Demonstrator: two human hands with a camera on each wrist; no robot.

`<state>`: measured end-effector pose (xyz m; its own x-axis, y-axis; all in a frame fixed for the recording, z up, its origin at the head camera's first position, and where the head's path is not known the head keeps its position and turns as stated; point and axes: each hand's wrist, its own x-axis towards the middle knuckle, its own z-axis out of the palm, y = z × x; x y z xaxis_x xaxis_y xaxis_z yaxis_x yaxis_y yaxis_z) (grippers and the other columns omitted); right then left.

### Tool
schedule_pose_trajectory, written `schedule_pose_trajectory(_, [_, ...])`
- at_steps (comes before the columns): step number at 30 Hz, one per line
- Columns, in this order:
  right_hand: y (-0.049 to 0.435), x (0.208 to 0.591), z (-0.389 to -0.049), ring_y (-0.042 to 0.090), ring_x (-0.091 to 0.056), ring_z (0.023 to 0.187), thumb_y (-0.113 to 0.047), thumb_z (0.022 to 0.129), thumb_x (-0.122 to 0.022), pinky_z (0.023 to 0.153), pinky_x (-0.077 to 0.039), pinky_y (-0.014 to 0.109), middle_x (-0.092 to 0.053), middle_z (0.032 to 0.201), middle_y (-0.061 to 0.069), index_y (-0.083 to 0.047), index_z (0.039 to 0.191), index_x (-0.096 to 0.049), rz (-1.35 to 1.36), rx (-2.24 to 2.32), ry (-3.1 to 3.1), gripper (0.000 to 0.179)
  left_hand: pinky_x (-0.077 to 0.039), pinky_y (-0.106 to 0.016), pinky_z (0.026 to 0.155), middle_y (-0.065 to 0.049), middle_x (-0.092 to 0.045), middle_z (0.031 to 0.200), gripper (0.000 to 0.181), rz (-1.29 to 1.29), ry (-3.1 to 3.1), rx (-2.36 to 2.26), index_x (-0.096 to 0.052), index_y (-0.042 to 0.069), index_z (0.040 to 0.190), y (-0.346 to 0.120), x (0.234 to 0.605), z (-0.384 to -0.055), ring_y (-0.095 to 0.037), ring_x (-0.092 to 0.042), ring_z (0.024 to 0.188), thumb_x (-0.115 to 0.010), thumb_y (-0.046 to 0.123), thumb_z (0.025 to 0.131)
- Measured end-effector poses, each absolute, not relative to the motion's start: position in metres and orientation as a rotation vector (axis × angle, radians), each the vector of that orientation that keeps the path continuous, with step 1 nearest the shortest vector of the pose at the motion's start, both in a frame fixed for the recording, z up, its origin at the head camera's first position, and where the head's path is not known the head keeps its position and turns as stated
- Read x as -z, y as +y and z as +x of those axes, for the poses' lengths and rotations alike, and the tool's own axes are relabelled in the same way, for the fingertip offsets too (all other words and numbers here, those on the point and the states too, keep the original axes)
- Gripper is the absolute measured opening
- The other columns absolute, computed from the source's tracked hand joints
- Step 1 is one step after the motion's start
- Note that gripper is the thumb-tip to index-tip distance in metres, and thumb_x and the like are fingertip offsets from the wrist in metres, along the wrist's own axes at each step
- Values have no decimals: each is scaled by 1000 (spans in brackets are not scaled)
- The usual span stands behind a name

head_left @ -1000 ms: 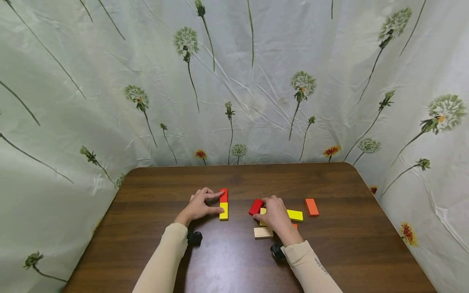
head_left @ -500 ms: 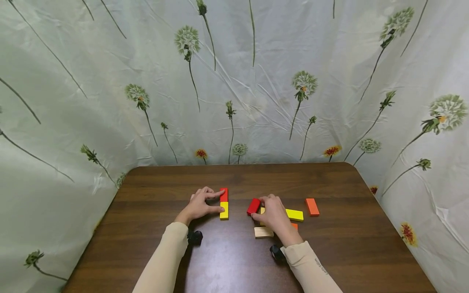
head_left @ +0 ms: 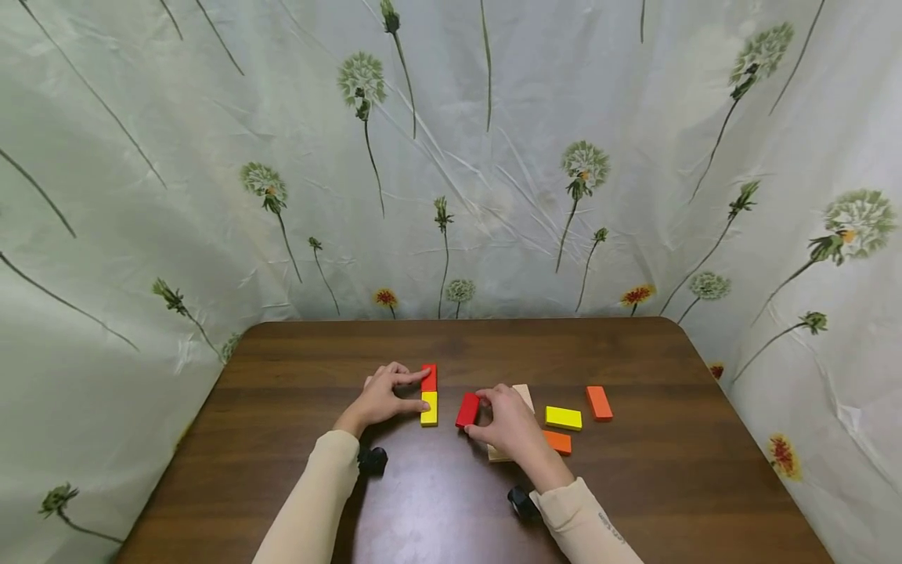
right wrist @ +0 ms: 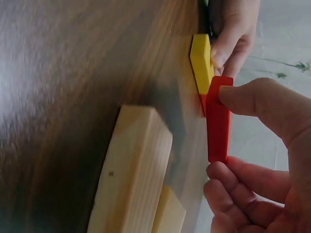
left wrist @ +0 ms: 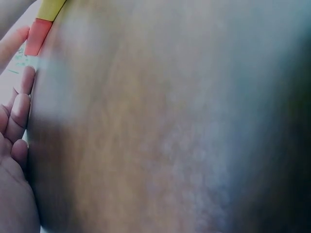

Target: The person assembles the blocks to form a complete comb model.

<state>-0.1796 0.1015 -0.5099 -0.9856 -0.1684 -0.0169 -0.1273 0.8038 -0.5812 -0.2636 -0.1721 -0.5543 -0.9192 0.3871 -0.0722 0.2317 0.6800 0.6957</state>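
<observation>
Pinching a likely light, red wooden oblong (head_left: 467,410) by its ends: my right hand (head_left: 513,427); my spread left hand (head_left: 383,398) touches a yellow wooden oblong (head_left: 430,415).

Setting: indoor, a screened-off table (head_left: 690,470); whether home or studio, cannot tell. Evidence: thin, creased pale cloth (head_left: 451,149) printed with dandelions (head_left: 361,77) and orange-red flowers (head_left: 784,452), hung behind the table's far edge and showing past its left and right edges. Top brown with wood grain, far corners rounded, glare in the foreground. Black wrist cameras (head_left: 372,460), a pair, fit a recording setup.
</observation>
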Motion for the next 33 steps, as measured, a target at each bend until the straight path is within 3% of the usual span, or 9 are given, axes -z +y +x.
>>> schedule_pose_trajectory(7, [95,510,-170,21,-61,99,-23,81,-93,86,-61,40,-70,116,11,0,132,-72,-306,930,2873,60,-21,-74,118,-2,-60,120,70,495,2678,-1059,-65,32,149,-174,553,-263,-25,-49,121,-91,45,86])
schedule_pose_trajectory(33, [84,509,-153,20,-63,102,-27,80,-93,93,-61,43,-72,115,8,-3,132,-74,-430,933,2781,60,-21,-72,118,-2,-61,121,71,491,2697,-1046,-66,33,149,-173,558,-265,-24,-49,120,-91,47,84])
